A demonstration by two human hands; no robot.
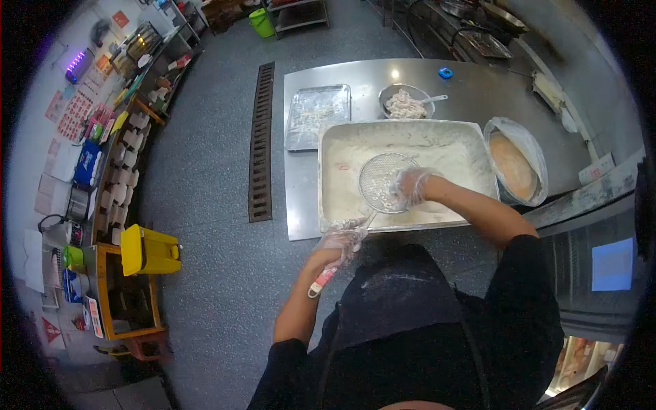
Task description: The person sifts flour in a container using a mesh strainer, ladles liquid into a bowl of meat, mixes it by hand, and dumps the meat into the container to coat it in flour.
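Observation:
My left hand, in a clear plastic glove, grips the red and white handle of a round mesh strainer. The strainer lies over a big rectangular metal pan holding white flour. Small pale lumps rest in the mesh. My right hand, gloved as well, is inside the strainer's right side with its fingers curled down among the lumps. What those fingers hold, if anything, is hidden.
Behind the pan stand a flour-dusted tray and a bowl of pale floured pieces with a spoon. A blue object lies farther back. To the right is a plastic-lined container. A yellow bin stands on the floor at left.

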